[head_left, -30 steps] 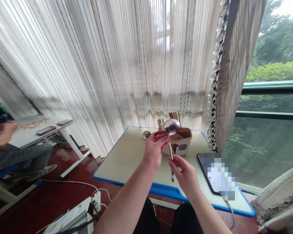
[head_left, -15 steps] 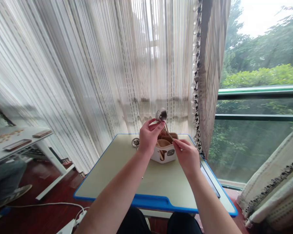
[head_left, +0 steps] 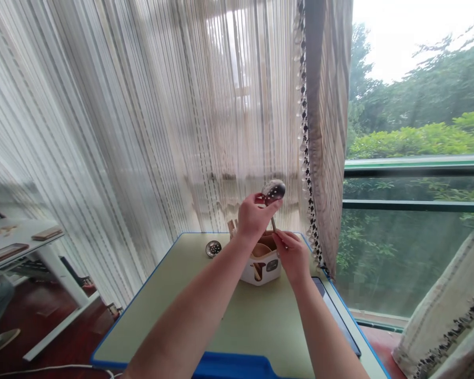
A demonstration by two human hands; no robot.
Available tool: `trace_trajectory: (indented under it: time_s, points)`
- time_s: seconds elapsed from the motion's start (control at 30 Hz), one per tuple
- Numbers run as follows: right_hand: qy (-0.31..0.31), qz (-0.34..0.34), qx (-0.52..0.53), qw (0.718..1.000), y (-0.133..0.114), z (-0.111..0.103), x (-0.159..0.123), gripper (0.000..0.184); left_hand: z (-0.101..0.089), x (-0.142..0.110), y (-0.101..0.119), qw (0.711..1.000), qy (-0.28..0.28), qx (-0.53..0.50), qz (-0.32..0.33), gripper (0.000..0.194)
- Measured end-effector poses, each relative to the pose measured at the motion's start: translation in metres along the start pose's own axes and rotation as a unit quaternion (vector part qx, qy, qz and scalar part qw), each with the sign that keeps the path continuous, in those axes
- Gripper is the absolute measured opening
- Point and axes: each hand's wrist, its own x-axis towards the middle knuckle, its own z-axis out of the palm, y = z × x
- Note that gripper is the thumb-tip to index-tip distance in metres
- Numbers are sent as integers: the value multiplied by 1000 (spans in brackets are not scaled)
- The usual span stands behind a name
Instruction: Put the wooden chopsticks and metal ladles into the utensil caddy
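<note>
My left hand (head_left: pixel 253 216) pinches the perforated bowl of a metal slotted ladle (head_left: pixel 274 191), held upright above a white utensil caddy (head_left: pixel 263 265). My right hand (head_left: pixel 290 255) is closed around the ladle's thin handle just below, over the caddy's rim. The caddy stands at the far side of the pale table (head_left: pixel 237 321) and holds wooden utensils (head_left: pixel 259 249) and sticks. A second small perforated metal piece (head_left: pixel 213 248) lies on the table left of the caddy.
A dark tablet (head_left: pixel 337 322) lies on the table's right edge. The table has a blue rim. Striped curtains hang right behind it, with a window and railing to the right. A white desk (head_left: pixel 19 243) stands at the left over a dark wood floor.
Both hands carried the ladle away from me, over the caddy at the table's back. My right hand slid along the handle. The camera view tilted up and swung right.
</note>
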Motion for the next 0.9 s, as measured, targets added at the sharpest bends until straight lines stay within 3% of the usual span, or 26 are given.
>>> trace_trajectory:
  time_s: [0.33,0.43,0.63,0.9]
  points:
    - [43,84,111,989,4,7,15,22,28,10,18,997,-34,-24,66,44]
    - [54,98,94,989,13,10,13,22,34,9,9,996,-39,-14,73,46]
    - [4,84,31,996,32,15,2,17,34,-2,-19,996,-64,1,57,44]
    - [-53,117,41,991,49,18,-14,15,32,-18,-57,999,-19,30,9,39]
